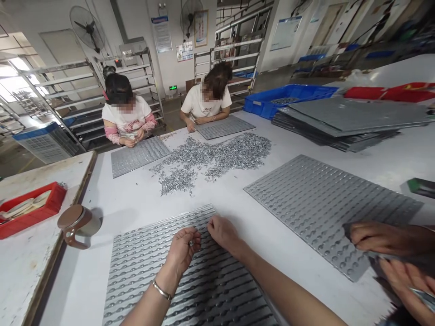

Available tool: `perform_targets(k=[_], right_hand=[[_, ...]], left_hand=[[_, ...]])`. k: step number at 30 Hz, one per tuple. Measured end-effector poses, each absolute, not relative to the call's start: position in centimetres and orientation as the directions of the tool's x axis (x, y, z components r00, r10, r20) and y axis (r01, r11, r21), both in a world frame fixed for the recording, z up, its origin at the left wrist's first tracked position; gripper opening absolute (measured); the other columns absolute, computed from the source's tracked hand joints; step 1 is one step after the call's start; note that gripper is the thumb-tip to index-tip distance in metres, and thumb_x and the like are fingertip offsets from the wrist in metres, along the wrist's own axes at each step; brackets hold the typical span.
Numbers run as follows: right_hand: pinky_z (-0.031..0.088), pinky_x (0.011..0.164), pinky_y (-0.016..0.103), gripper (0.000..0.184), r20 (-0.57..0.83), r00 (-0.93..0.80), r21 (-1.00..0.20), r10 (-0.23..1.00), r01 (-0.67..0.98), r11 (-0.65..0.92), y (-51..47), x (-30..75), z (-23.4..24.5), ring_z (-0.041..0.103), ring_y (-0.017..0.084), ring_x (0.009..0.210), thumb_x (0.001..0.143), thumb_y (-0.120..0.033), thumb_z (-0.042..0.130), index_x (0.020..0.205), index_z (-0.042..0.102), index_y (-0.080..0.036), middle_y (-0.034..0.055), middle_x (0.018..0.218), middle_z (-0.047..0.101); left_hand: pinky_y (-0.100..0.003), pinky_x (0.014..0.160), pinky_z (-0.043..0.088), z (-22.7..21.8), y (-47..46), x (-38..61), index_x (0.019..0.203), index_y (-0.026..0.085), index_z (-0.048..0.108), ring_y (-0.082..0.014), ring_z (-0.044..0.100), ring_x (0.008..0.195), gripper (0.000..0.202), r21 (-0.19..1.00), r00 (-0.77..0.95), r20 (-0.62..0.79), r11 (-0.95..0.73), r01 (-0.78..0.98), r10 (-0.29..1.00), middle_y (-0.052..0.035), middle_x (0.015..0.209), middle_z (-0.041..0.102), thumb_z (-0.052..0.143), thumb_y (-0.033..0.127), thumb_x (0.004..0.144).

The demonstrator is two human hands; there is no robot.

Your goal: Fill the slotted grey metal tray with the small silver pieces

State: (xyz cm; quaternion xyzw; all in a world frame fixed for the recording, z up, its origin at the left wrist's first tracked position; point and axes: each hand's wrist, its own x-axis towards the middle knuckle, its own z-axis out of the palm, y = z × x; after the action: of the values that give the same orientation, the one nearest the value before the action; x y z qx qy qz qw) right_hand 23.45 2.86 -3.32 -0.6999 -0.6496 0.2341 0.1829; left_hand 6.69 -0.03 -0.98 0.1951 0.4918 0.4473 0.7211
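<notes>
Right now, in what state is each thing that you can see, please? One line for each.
Left hand: curled, holding a small piece
Right hand: curled, contents hidden
Near board: flat, beneath both hands
Loose pieces: scattered in heaps
Mug: upright, lidded
Blue tray: open, holding pieces
Red bin: open, partly filled
Stacked boards: piled unevenly
Green sign: lit
</notes>
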Motion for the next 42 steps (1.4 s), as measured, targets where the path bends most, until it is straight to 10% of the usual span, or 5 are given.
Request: perform_targets(k=[10, 16, 29, 42], right_hand=[[0.050, 0.078, 0.034, 0.024, 0.182, -0.339, -0.737, 0.923, 0.575, 0.356, -2.2, 24.1, 2.0, 0.066, 0.021, 0.088, 0.091, -0.017, 0.050, 0.088, 0.070, -0.030, 0.0055, 0.093, 0.070], [0.051, 0.075, 0.035, 0.022, 0.035, -0.341, -0.811, 0.940, 0.540, 0.226, -4.0, 24.5, 2.4, 0.068, 0.023, 0.084, 0.083, -0.014, 0.057, 0.074, 0.070, -0.030, 0.0049, 0.088, 0.072], [0.050, 0.076, 0.033, 0.013, -0.040, -0.149, -0.844, 0.988, 0.535, 0.046, -6.6, 25.0, -1.5, 0.067, 0.021, 0.083, 0.087, -0.026, 0.053, 0.083, 0.064, -0.021, 0.0047, 0.085, 0.072], [0.054, 0.072, 0.029, 0.026, -0.034, -0.279, -0.981, 0.960, 0.191, 0.021, -6.8, 25.3, 0.8, 0.068, 0.018, 0.078, 0.094, -0.040, 0.052, 0.102, 0.068, -0.020, 0.0034, 0.086, 0.074]], left_hand=[[-0.021, 0.043, 0.030, 0.4, -1.5, 8.3, 0.095, 0.014, 0.065, -0.0095, 0.048, 0.047, 0.057, 0.793, 0.182, -0.446, 0.481, -0.374, 0.876, 0.0002, 0.064, 0.060, 0.072, 0.067, 0.075], [-0.023, 0.041, 0.020, 0.1, -3.1, 9.0, 0.105, 0.018, 0.059, -0.0087, 0.040, 0.039, 0.070, 0.847, 0.219, -0.465, 0.503, -0.172, 0.858, 0.0059, 0.055, 0.051, 0.059, 0.082, 0.076], [-0.026, 0.056, 0.043, 0.6, -5.4, 8.7, 0.090, 0.016, 0.063, -0.0144, 0.059, 0.060, 0.046, 0.800, 0.409, -0.461, 0.568, -0.192, 0.787, -0.0025, 0.069, 0.065, 0.079, 0.056, 0.072], [-0.020, 0.036, 0.018, 0.8, -4.7, 7.4, 0.093, 0.020, 0.054, -0.0073, 0.045, 0.038, 0.051, 0.861, 0.420, -0.376, 0.479, -0.171, 0.826, 0.0026, 0.063, 0.064, 0.085, 0.053, 0.068]])
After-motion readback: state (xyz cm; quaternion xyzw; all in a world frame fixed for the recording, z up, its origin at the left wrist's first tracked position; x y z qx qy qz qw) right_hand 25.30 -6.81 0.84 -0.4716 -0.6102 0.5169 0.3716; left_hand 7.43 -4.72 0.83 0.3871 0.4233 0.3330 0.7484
